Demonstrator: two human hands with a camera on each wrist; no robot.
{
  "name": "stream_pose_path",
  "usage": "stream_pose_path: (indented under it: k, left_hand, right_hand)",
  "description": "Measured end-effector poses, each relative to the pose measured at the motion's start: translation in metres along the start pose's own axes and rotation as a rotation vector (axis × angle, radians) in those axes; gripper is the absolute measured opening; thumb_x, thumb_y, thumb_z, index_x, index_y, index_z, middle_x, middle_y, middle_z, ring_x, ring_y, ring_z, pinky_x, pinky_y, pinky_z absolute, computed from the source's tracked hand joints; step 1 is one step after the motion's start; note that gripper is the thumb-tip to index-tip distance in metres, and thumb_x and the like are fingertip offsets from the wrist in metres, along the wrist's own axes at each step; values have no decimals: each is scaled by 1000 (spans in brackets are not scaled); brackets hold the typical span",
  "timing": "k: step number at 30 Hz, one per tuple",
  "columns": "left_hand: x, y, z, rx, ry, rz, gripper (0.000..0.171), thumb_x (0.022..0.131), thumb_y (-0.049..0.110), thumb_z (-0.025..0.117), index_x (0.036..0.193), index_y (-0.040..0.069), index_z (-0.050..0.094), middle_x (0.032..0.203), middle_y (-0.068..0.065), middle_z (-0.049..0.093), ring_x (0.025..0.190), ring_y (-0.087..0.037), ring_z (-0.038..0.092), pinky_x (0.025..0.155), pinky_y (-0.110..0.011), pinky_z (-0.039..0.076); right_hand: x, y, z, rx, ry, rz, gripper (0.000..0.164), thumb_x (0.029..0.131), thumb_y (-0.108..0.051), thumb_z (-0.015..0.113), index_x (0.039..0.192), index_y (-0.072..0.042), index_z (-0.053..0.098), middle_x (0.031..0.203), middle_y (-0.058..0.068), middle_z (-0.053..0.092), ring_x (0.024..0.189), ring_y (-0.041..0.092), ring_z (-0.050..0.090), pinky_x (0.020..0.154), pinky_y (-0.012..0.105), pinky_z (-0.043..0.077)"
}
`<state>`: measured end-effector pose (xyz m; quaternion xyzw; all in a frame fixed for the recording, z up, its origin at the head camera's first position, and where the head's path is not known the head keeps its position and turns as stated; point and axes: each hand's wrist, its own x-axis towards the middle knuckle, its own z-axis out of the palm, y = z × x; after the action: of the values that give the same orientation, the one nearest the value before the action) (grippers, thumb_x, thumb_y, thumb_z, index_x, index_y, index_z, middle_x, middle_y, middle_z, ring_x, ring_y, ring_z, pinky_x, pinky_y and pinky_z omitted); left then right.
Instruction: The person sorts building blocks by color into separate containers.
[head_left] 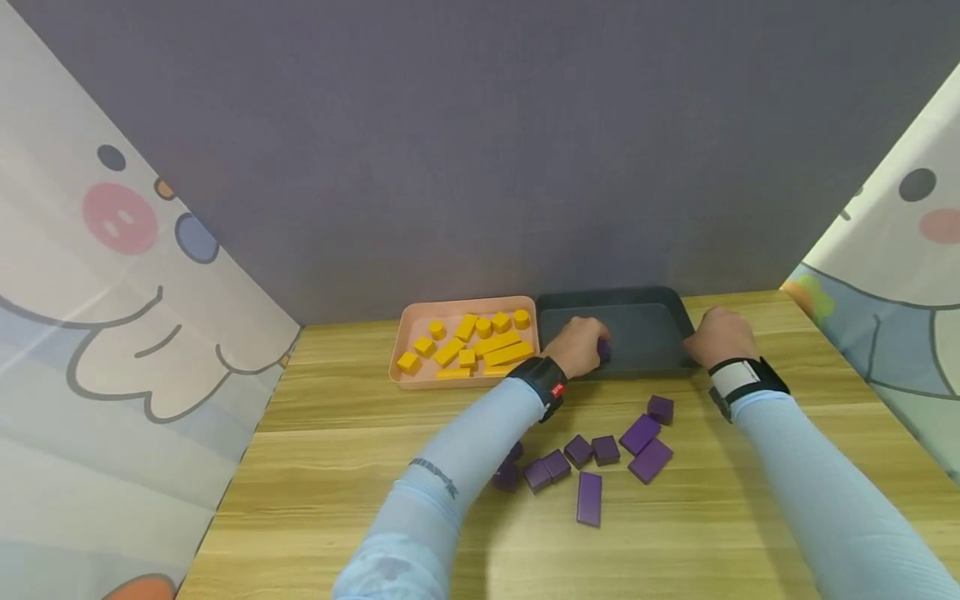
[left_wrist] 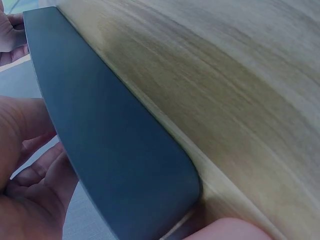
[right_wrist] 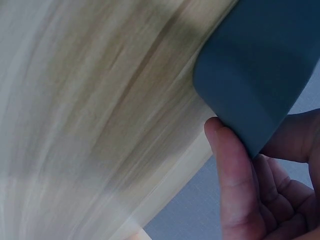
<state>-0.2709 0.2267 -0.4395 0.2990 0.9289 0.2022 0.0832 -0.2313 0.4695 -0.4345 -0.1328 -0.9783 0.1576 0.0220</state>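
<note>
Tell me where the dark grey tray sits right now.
In the head view the dark grey tray sits at the table's far edge by the wall, right beside the pink tray, with the left hand and right hand at its near corners.

I've got a pink tray (head_left: 400,333) on the wooden table (head_left: 330,467), loaded with yellow blocks (head_left: 472,343). Loose purple blocks (head_left: 592,462) sit scattered nearer me. Grey wall (head_left: 480,142) behind, cartoon-print curtains (head_left: 97,333) on both sides.
</note>
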Motion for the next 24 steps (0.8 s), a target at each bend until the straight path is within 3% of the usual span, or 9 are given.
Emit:
stream_pose_path:
  k: [11, 18, 21, 24]
  left_hand:
    - [-2, -3, -6, 0, 4, 17, 43, 93, 1, 70, 134, 15, 71, 136, 1, 72, 125, -15, 68, 103, -26, 57]
    - [-19, -2, -22, 17, 30, 69, 43, 95, 5, 68, 136, 16, 70, 138, 2, 71, 127, -14, 67, 104, -25, 56]
    - [-31, -3, -32, 14, 60, 102, 42, 95, 9, 69, 137, 15, 69, 138, 0, 71, 105, -12, 73, 86, -19, 58]
    - [-46, -5, -43, 5, 93, 138, 41, 96, 13, 70, 138, 14, 68, 137, -2, 72, 68, -9, 61, 58, -16, 47]
  right_hand:
    - [1, 2, 1, 8, 15, -17, 27, 81, -14, 72, 72, 8, 61, 66, 21, 59, 66, 38, 56, 53, 43, 45]
    - [2, 4, 3, 15, 17, -30, 30, 81, -16, 74, 65, 5, 60, 62, 18, 57, 63, 35, 55, 51, 40, 43]
    - [3, 6, 3, 21, 13, -31, 30, 81, -17, 74, 65, 6, 61, 63, 19, 58, 63, 36, 56, 50, 40, 43]
    - [4, 8, 2, 29, 5, -24, 29, 81, -16, 72, 66, 5, 61, 63, 17, 57, 63, 34, 54, 49, 39, 41]
